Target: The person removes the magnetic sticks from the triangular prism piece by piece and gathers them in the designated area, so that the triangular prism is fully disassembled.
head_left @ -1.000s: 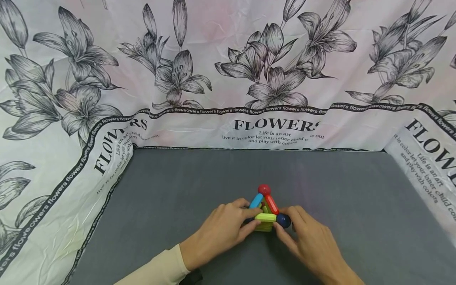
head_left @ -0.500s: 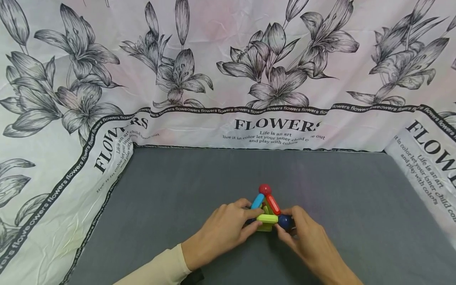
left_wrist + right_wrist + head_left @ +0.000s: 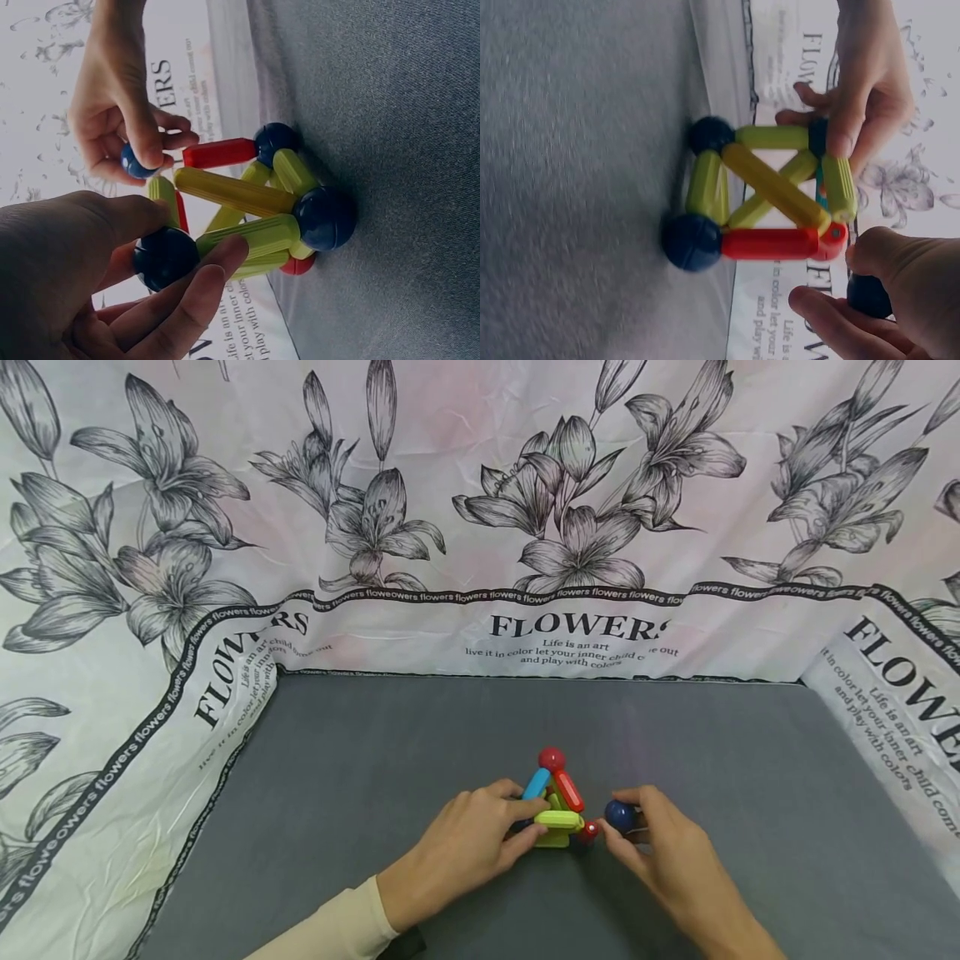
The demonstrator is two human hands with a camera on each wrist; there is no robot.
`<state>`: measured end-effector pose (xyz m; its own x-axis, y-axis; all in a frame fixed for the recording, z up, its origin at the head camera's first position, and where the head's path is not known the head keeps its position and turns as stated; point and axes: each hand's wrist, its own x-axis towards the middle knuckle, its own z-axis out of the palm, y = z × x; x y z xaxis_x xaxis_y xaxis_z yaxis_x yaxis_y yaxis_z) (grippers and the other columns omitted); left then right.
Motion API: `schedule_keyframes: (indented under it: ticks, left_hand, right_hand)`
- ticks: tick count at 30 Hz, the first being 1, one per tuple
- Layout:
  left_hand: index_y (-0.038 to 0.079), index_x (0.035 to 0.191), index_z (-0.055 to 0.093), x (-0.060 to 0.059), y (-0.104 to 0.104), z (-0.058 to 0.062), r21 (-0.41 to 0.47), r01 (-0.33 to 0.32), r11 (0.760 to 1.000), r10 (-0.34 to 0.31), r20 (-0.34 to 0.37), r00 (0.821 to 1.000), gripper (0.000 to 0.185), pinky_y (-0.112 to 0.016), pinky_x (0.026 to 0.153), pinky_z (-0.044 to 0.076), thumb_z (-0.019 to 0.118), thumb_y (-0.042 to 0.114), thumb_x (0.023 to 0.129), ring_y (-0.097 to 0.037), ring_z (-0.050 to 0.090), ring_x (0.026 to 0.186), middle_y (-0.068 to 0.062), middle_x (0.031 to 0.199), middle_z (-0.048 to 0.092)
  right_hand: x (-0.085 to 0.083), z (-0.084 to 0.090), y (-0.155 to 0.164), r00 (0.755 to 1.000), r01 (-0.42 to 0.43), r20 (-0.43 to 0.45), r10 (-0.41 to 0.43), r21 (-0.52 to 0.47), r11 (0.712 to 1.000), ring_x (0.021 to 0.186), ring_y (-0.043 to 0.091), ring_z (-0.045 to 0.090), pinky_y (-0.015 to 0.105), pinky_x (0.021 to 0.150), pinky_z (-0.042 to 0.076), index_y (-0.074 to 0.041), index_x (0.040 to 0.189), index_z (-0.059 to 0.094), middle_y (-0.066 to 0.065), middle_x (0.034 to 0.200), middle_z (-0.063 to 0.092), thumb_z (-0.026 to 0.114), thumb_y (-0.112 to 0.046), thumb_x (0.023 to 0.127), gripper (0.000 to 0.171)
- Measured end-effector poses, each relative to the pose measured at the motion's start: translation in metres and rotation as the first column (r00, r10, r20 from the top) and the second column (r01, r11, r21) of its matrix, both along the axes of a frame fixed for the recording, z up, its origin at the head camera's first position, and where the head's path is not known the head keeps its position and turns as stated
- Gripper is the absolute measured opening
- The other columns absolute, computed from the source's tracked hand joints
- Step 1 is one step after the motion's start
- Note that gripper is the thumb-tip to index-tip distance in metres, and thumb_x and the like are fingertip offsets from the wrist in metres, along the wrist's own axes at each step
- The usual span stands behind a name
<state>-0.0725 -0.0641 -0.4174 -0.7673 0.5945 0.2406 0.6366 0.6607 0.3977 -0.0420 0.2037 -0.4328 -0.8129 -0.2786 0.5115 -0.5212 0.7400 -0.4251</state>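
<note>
Left hand (image 3: 457, 852) at 7 o'clock on grey worktop (image 3: 360, 752), fingers curled round near-left corner of rod-and-ball frame (image 3: 557, 806), pinching a dark ball (image 3: 165, 257) there. Frame standing at worktop centre: yellow-green, red and blue rods, red ball (image 3: 552, 758) at 12 o'clock on top. Right hand (image 3: 663, 856) at 4 o'clock, just beside frame, fingers pinching loose blue ball (image 3: 619, 815), held apart from red rod end (image 3: 588, 831). Floral cloth (image 3: 480, 510) walling worktop behind and at sides.
</note>
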Motion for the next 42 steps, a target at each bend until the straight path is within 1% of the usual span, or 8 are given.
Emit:
schedule_keyframes:
  ticks: [4,8,11,15,21,28,33,42]
  left_hand:
    - [0.023,0.128,0.079,0.0,-0.001,0.001,0.001,-0.005,1.0,0.005,0.002,1.0,0.028,-0.018,0.064,0.053,0.073,0.033,0.102,-0.005,0.071,0.083,-0.001,0.116,0.074]
    - [0.024,0.128,0.078,0.0,-0.002,0.001,-0.001,-0.004,1.0,0.004,0.011,1.0,0.028,-0.016,0.061,0.051,0.072,0.034,0.103,-0.004,0.069,0.079,-0.001,0.116,0.073]
    - [0.024,0.128,0.078,0.001,-0.002,0.001,-0.001,0.001,1.0,-0.001,0.013,1.0,0.028,-0.015,0.059,0.049,0.072,0.034,0.103,-0.002,0.068,0.076,-0.001,0.116,0.073]
    - [0.024,0.128,0.078,0.002,-0.002,0.0,0.005,-0.002,1.0,0.002,0.004,1.0,0.027,-0.014,0.058,0.048,0.072,0.034,0.103,0.0,0.066,0.073,-0.001,0.116,0.073]
    - [0.024,0.128,0.078,0.004,-0.001,-0.002,0.015,-0.006,1.0,0.006,0.004,1.0,0.027,-0.013,0.057,0.047,0.072,0.033,0.103,0.0,0.064,0.071,-0.001,0.116,0.073]
    - [0.023,0.131,0.077,0.003,0.0,-0.001,-0.003,-0.004,1.0,0.004,-0.013,1.0,0.03,-0.014,0.057,0.048,0.07,0.035,0.104,-0.001,0.065,0.072,-0.002,0.117,0.073]
    - [0.024,0.131,0.077,0.003,0.0,0.0,-0.013,-0.01,1.0,0.01,-0.002,1.0,0.03,-0.016,0.059,0.05,0.07,0.035,0.104,-0.003,0.068,0.075,-0.002,0.118,0.073]
    - [0.025,0.13,0.077,0.003,0.0,-0.001,-0.01,-0.007,1.0,0.007,-0.012,1.0,0.029,-0.015,0.058,0.048,0.072,0.034,0.103,-0.001,0.065,0.073,-0.001,0.117,0.072]
  right_hand:
    - [-0.007,0.003,0.007,0.999,0.02,-0.028,-0.02,0.008,1.0,0.072,0.009,0.073,0.015,0.064,0.054,-0.004,0.116,0.066,-0.001,0.095,0.073,0.096,-0.001,0.072,0.053]
    - [-0.015,0.003,0.014,0.999,0.044,-0.02,-0.043,0.021,0.999,0.072,0.008,0.072,0.019,0.065,0.056,-0.008,0.118,0.07,-0.004,0.096,0.074,0.096,-0.008,0.074,0.051]
    - [-0.021,0.002,0.02,0.996,0.089,-0.017,-0.088,0.06,0.994,0.07,0.006,0.068,0.023,0.06,0.056,-0.014,0.119,0.073,-0.006,0.1,0.073,0.097,-0.016,0.075,0.051]
    - [-0.032,0.001,0.03,0.989,0.141,-0.053,-0.135,0.121,0.983,0.066,0.009,0.066,0.026,0.052,0.051,-0.02,0.12,0.077,-0.007,0.105,0.069,0.098,-0.025,0.074,0.05]
    - [-0.052,0.002,0.042,0.98,0.189,-0.09,-0.176,0.16,0.969,0.069,0.018,0.067,0.027,0.046,0.043,-0.012,0.128,0.074,0.005,0.11,0.066,0.098,-0.021,0.074,0.059]
    - [-0.083,0.001,0.054,0.975,0.22,-0.061,-0.213,0.155,0.963,0.079,0.028,0.069,0.038,0.049,0.047,-0.006,0.126,0.068,0.015,0.111,0.066,0.094,-0.017,0.081,0.053]
    - [-0.106,-0.005,0.059,0.977,0.212,-0.07,-0.203,0.17,0.962,0.073,0.027,0.067,0.042,0.051,0.048,-0.006,0.126,0.07,0.015,0.112,0.067,0.091,-0.015,0.084,0.048]
    - [-0.155,-0.014,0.062,0.974,0.222,-0.01,-0.225,0.218,0.95,0.067,0.032,0.064,0.051,0.05,0.048,-0.006,0.125,0.071,0.017,0.113,0.066,0.087,-0.019,0.09,0.041]
